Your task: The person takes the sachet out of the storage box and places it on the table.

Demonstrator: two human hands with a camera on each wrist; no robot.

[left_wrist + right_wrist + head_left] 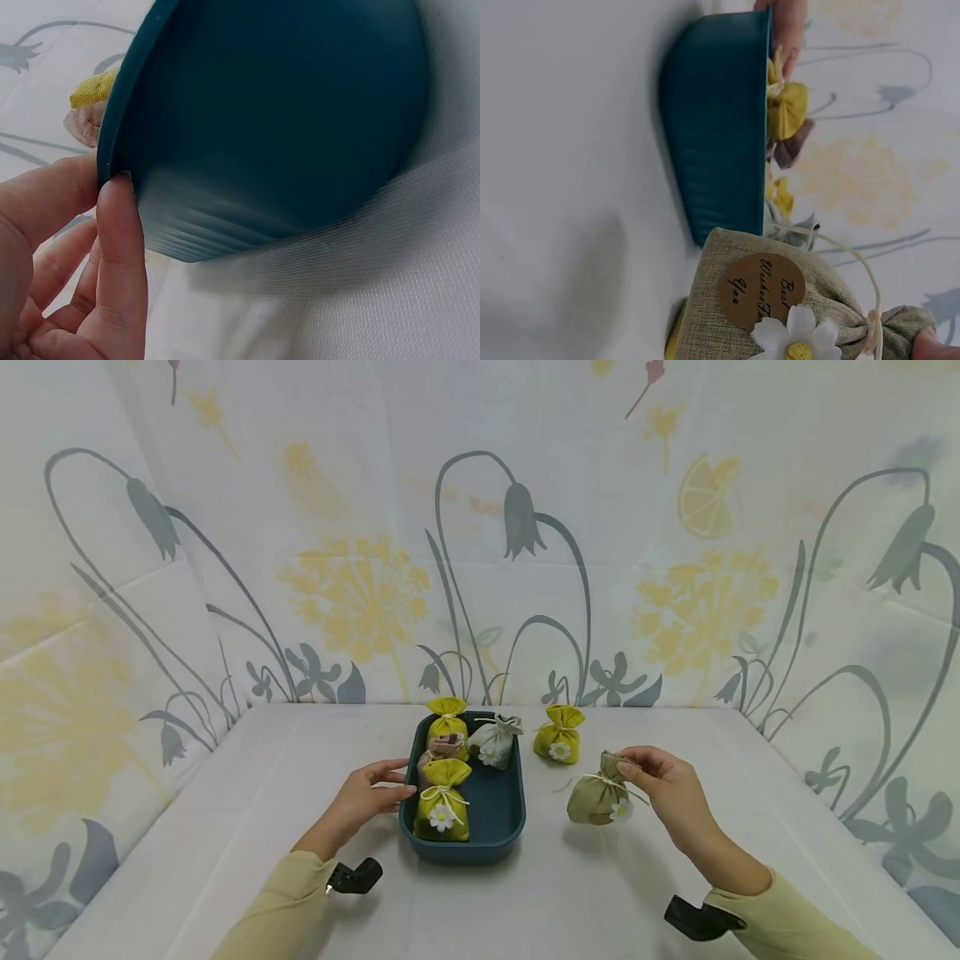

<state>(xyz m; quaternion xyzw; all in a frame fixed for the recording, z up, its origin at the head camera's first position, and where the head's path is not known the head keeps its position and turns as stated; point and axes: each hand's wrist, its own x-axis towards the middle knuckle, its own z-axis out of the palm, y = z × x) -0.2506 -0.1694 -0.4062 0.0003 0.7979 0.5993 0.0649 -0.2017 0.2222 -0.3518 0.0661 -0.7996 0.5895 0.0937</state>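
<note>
My left hand (372,793) pinches the left rim of a dark teal plastic bin (487,852), thumb and fingers on either side of the rim in the left wrist view. Held up by its gathered neck, an olive-green drawstring sachet (597,799) hangs from my right hand (667,789) to the right of the bin, its shadow on the table below. A white flower and a round brown tag (761,291) show on its front. Inside the bin stand two yellow sachets (442,814), a brownish-pink sachet (446,745) between them and a pale grey-green sachet (493,743) at the back right.
Another yellow sachet (558,735) with a white flower stands on the white-covered table (510,914), right of the bin's far end. A flower-printed cloth (480,577) hangs behind the table.
</note>
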